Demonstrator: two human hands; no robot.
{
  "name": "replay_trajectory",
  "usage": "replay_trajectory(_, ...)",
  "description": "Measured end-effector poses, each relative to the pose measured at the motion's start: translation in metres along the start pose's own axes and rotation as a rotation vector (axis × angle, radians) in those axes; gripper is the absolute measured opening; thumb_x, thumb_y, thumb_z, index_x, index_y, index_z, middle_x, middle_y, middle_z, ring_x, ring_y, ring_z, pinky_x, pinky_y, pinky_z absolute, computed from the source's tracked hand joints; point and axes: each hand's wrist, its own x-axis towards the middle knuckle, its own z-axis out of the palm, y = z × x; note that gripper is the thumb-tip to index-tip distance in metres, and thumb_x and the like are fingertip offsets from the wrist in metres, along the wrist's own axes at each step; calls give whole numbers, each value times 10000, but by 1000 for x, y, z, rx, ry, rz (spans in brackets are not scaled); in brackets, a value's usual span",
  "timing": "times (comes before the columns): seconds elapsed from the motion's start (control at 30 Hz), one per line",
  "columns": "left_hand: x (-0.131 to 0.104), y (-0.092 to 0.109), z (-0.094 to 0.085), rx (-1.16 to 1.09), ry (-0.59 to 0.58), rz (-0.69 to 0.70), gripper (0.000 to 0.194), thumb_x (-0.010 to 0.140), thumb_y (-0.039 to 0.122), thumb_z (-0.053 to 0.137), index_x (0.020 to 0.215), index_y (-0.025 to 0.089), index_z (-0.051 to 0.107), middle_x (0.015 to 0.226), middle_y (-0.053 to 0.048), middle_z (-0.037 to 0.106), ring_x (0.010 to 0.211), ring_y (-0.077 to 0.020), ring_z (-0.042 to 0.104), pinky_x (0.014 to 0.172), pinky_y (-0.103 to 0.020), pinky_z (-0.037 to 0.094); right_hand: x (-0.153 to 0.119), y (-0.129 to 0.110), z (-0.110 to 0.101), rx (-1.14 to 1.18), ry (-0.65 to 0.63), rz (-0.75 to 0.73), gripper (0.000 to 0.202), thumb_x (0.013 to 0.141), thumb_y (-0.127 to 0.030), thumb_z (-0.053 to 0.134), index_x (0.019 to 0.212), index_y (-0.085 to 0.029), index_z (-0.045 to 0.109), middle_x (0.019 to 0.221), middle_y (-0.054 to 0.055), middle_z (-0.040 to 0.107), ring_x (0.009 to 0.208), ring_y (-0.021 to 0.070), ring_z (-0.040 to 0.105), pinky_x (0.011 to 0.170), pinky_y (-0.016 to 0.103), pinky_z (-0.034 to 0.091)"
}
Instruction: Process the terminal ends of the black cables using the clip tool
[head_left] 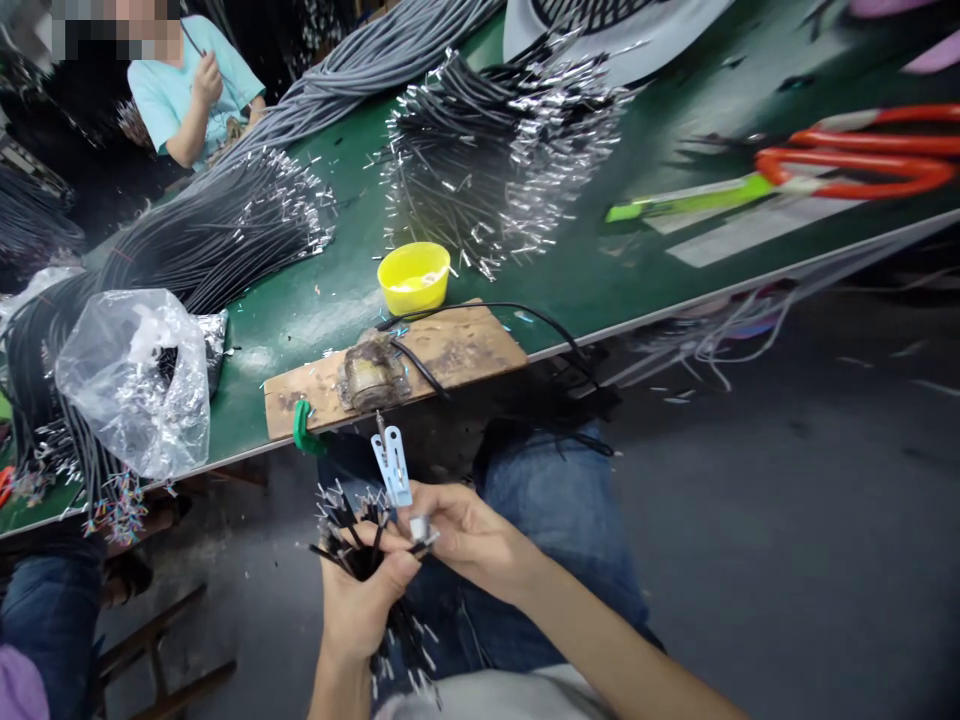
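My left hand is closed around a bundle of short black cables with stripped, silvery ends above and below the fist. My right hand is closed at the tip of one cable, beside the left thumb. A small whitish-silver piece shows at its fingers; blur hides what it is. Just above the fingers, a light blue clothespin hangs on a thin metal shaft from a small, grimy motor-like block. That block sits on a wooden board at the table's edge.
A green clamp grips the board's left part. Behind it stands a yellow cup. Cable bundles, a plastic bag, orange-handled scissors and a green cutter lie on the green table. A co-worker sits opposite.
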Motion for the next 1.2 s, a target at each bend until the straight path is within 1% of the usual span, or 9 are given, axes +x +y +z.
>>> replay_trajectory(0.1, 1, 4, 0, 31, 5, 79, 292, 543, 427, 783, 534, 159, 667, 540, -21, 578, 552, -132, 520, 573, -272, 452, 8, -2, -5, 45, -12, 148, 379, 590, -503, 757, 618, -153, 612, 592, -13, 498, 552, 114, 414, 540, 250, 321)
replay_trajectory(0.27, -4, 10, -4, 94, 88, 166, 122, 568, 260, 769, 551, 170, 690, 522, -6, 591, 536, -130, 522, 592, -274, 455, 35, -14, -7, -85, 241, 6, 421, 584, -558, 733, 595, -150, 630, 584, -11, 529, 560, 111, 419, 550, 244, 324)
replay_trajectory(0.37, -5, 14, -7, 127, 149, 208, 93, 571, 243, 759, 554, 174, 699, 530, -9, 610, 556, -149, 561, 634, -293, 478, 48, -19, 3, -60, 188, 18, 486, 601, -621, 692, 602, -137, 645, 579, 2, 544, 550, 107, 428, 537, 240, 326)
replay_trajectory(0.53, 3, 21, -3, 166, 208, 241, 57, 586, 223, 739, 566, 180, 708, 568, -17, 648, 615, -184, 615, 722, -330, 494, 52, -18, 17, 186, 129, 65, 423, 592, -563, 743, 596, -149, 655, 545, -3, 544, 511, 101, 444, 512, 229, 357)
replay_trajectory(0.67, 7, 21, 4, 186, 201, 242, 126, 601, 274, 726, 543, 167, 694, 544, -28, 630, 565, -181, 583, 622, -322, 489, 48, -14, 17, 305, 111, 90, 381, 585, -516, 776, 666, -154, 688, 576, 0, 561, 496, 93, 448, 468, 210, 355)
replay_trajectory(0.83, 7, 20, 5, 165, 188, 225, 144, 616, 267, 718, 534, 159, 668, 521, -16, 597, 526, -149, 539, 558, -281, 455, 46, -7, 12, 308, 79, 138, 472, 649, -616, 678, 743, -155, 702, 620, 20, 580, 524, 106, 465, 506, 228, 394)
replay_trajectory(1.03, 2, 16, 0, 129, 167, 188, 146, 596, 265, 737, 524, 155, 674, 505, -3, 555, 516, -121, 491, 538, -252, 434, 36, 0, -15, 137, 190, 64, 468, 685, -640, 618, 742, -177, 665, 602, 15, 550, 529, 127, 452, 506, 258, 384)
replay_trajectory(1.13, -2, 12, -1, 115, 158, 142, 148, 578, 291, 755, 539, 160, 699, 519, -15, 586, 512, -124, 502, 520, -254, 440, 20, -2, -24, -101, 350, -76, 373, 679, -545, 684, 741, -179, 646, 628, 13, 544, 554, 130, 460, 523, 263, 387)
replay_trajectory(1.2, -4, 8, 0, 113, 155, 92, 150, 610, 313, 740, 648, 168, 748, 522, -19, 600, 471, -115, 494, 466, -243, 426, 7, -6, -21, -330, 417, -214, 267, 724, -440, 683, 678, -185, 614, 621, 8, 529, 558, 133, 465, 512, 260, 379)
